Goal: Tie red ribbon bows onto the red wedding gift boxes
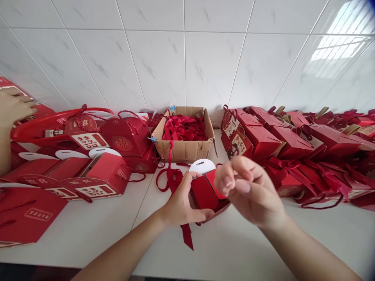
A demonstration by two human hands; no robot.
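My left hand (182,203) grips a small red gift box (203,192) by its near left side, thumb over the near edge. The box's top flaps are partly up, and a white rounded handle flap (202,166) stands at its back. Above the box's right side, my right hand (250,192) is raised with thumb and fingers pinched together; whatever they hold, if anything, cannot be made out. A dark red ribbon (175,176) runs down from a cardboard box (184,151), loops on the table and passes by my left wrist, its cut end (186,236) lying in front.
Finished-looking red boxes with rope handles (101,171) line the left, near a red plastic basket (38,130). Rows of red boxes with ribbon bows (293,171) fill the right. Another person's hand (17,107) reaches in at far left. A tiled wall (213,66) backs the white table.
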